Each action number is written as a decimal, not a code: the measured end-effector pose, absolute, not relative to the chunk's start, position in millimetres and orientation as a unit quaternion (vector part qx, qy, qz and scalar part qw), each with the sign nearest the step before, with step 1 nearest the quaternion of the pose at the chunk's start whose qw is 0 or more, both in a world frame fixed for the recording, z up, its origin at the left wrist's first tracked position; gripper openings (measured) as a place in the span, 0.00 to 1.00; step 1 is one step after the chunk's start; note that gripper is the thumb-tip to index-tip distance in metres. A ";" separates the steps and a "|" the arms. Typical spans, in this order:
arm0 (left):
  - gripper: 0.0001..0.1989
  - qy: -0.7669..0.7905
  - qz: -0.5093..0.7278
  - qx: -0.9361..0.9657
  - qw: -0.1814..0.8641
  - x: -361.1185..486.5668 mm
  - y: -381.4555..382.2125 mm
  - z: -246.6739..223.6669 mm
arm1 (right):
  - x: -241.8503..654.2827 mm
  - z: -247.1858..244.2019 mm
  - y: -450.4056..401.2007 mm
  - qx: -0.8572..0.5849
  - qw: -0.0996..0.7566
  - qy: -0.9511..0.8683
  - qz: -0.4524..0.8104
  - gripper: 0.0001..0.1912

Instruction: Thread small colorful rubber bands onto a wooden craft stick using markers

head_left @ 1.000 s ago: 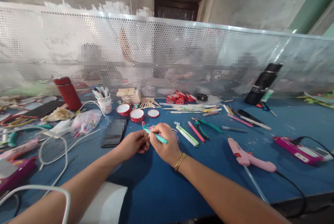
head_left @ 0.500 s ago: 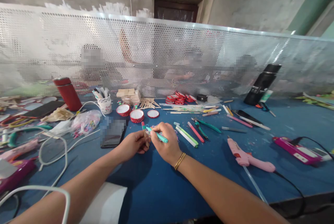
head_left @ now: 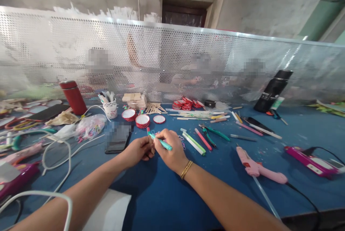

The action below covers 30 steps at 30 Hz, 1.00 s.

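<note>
My left hand (head_left: 140, 148) is closed in a pinch on a wooden craft stick (head_left: 148, 131) whose upper end is coloured red. Held upright, the stick is mostly covered by my fingers. A teal marker (head_left: 165, 144) is gripped in my right hand (head_left: 172, 149), its tip touching or very close to the stick just below the red part. Coloured string-like bits (head_left: 182, 141) lie partly hidden behind my right hand. Right of that hand are a green marker (head_left: 194, 144), a white-capped one beside it and a red marker (head_left: 203, 139).
Farther back stand round red tins (head_left: 142, 120), a paper cup (head_left: 109, 109) of pens and a red bottle (head_left: 73, 98). Teal-handled pliers (head_left: 214, 134), a pink glue gun (head_left: 260, 168) and a black bottle (head_left: 272, 91) are rightward. A phone (head_left: 118, 139) lies left; a perforated screen (head_left: 172, 58) borders the table.
The marker's tip has moved slightly lower and left along the stick, and the stick shows less above my fingers. The whole view has shifted a little. Both hands keep their holds.
</note>
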<state>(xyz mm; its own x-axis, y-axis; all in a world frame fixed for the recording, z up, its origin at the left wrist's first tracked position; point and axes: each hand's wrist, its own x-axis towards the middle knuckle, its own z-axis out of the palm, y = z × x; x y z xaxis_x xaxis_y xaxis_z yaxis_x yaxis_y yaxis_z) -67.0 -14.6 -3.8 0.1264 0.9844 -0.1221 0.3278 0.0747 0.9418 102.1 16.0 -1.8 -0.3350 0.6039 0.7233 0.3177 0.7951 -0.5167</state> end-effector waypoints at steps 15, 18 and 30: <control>0.16 0.559 0.349 0.598 0.456 -67.7 -16.7 -3.8 | 106.2 2.2 16.3 -0.274 0.494 -0.809 0.160 0.04; 0.16 0.561 0.350 0.597 0.455 -66.6 -17.5 -2.5 | 106.8 3.9 16.0 -0.276 0.495 -0.808 0.164 0.03; 0.15 0.572 0.338 0.596 0.452 -65.4 -17.7 2.6 | 106.3 3.6 17.5 -0.278 0.490 -0.814 0.143 0.03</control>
